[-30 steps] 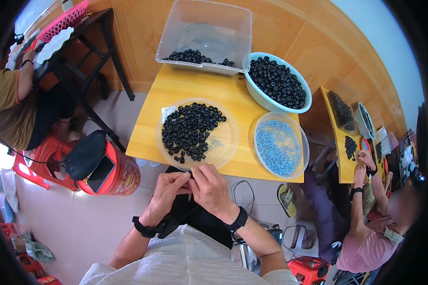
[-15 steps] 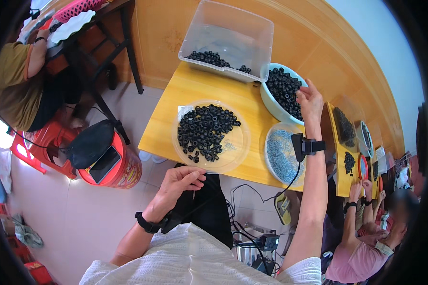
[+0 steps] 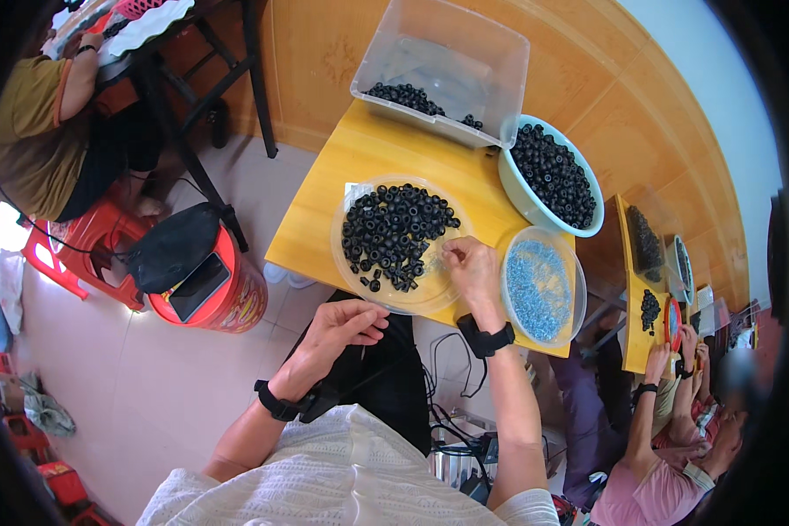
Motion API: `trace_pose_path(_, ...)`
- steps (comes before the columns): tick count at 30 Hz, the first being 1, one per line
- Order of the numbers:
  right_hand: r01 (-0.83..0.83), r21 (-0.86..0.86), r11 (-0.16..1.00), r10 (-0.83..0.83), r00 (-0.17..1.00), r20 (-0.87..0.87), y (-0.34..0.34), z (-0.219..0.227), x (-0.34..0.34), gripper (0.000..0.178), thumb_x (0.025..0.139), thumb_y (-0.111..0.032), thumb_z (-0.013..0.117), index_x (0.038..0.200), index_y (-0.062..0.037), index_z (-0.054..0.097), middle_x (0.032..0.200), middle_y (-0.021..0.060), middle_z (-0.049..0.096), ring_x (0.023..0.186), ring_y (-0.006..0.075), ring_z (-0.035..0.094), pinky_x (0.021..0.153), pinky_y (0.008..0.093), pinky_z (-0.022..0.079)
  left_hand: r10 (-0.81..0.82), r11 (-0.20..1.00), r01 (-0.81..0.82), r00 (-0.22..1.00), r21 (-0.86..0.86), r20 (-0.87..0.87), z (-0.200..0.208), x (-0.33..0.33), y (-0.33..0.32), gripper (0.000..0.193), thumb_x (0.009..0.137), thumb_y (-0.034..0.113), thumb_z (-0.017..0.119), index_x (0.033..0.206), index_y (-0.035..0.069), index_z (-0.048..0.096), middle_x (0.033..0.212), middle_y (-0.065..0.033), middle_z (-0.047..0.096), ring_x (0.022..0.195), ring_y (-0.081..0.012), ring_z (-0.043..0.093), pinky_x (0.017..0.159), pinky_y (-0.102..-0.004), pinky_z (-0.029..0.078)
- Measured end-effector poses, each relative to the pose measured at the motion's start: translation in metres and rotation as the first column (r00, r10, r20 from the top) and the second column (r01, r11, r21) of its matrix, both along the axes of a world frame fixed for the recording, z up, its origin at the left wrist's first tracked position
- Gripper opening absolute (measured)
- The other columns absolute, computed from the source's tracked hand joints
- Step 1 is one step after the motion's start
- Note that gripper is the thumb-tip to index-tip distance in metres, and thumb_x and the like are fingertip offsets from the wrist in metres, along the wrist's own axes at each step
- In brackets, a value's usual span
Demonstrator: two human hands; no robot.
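Observation:
A round clear plastic lid lies on the yellow table, heaped with small black ring-shaped parts. My right hand is over its right side, thumb and fingertips pinched beside a few tiny pale bits. What those fingertips hold, if anything, is too small to make out. Just off the lid's near edge is my left hand, palm side up, thumb pressed to the curled fingers; anything between them is hidden. Right of my right hand, small light-blue pieces fill much of a clear round dish.
A pale blue bowl of black parts and a clear bin stand along the table's far side. On the left, a red bucket carries a phone. Co-workers sit left and right. Cables hang below the table.
My right hand has moved left and nearer, from the pale blue bowl to the lid's right side. My left hand stays near the lid's front edge. The view has shifted slightly.

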State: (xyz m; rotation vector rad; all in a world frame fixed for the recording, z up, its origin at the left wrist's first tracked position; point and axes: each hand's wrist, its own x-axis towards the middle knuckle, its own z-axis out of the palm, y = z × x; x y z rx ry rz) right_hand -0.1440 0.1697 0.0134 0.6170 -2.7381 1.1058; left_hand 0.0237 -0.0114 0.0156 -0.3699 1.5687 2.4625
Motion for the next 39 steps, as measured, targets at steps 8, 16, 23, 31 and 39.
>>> trace_pose_path(8,0.0,0.214,0.977,0.017,0.997,-0.078,-0.02,-0.004,0.004,0.008,0.068,-0.004,0.062,0.074,-0.0006,0.066,0.077,0.0193,0.06,0.072,0.0358,0.06,0.066,0.0415,0.048,-0.025,1.0,0.025,1.0,-0.009,0.01,-0.004,-0.001,0.004,0.024,0.091,0.018,0.052,0.103,-0.001,0.061,0.091,-0.0068,0.062,0.082,-0.0111,0.06,0.076,-0.0241,0.05)
trace_pose_path(16,-0.017,0.297,0.955,0.064,0.987,-0.148,-0.027,-0.012,0.002,0.015,0.06,0.005,0.061,0.074,0.0036,0.058,0.079,0.0211,0.058,0.077,0.0373,0.057,0.07,0.042,0.048,-0.024,0.999,0.025,0.999,-0.02,0.028,-0.006,-0.001,0.005,0.024,0.091,0.018,0.052,0.103,-0.001,0.061,0.091,-0.007,0.062,0.082,-0.0114,0.06,0.075,-0.0242,0.05)
trace_pose_path(23,-0.036,0.268,0.963,0.09,0.977,-0.194,-0.029,-0.01,0.004,0.026,0.059,0.011,0.055,0.083,0.001,0.054,0.079,0.0199,0.059,0.079,0.0373,0.056,0.07,0.0427,0.045,-0.006,0.997,0.004,1.0,-0.08,-0.02,-0.007,-0.015,-0.002,0.023,0.091,0.018,0.053,0.103,0.0,0.061,0.09,-0.0062,0.063,0.081,-0.0109,0.059,0.073,-0.023,0.05)
trace_pose_path(31,-0.056,0.249,0.967,0.101,0.98,-0.173,-0.025,-0.016,-0.002,0.026,0.057,0.01,0.056,0.081,0.0001,0.054,0.079,0.0203,0.06,0.078,0.0373,0.056,0.07,0.0431,0.045,0.003,0.817,-0.153,0.965,-0.556,-0.261,-0.005,-0.079,-0.003,0.018,0.077,0.009,0.063,0.093,0.0,0.064,0.076,-0.006,0.065,0.064,-0.0118,0.059,0.058,-0.0248,0.047)
trace_pose_path(39,-0.05,0.273,0.961,0.094,0.984,-0.153,-0.025,-0.016,-0.004,0.026,0.058,0.006,0.062,0.082,-0.0008,0.055,0.081,0.0195,0.06,0.081,0.0364,0.058,0.073,0.0416,0.047,-0.074,0.452,-0.403,0.872,-0.796,-0.483,-0.019,-0.111,0.024,0.019,0.069,0.006,0.065,0.087,0.003,0.061,0.078,-0.0125,0.061,0.068,-0.0274,0.061,0.062,-0.0354,0.049)
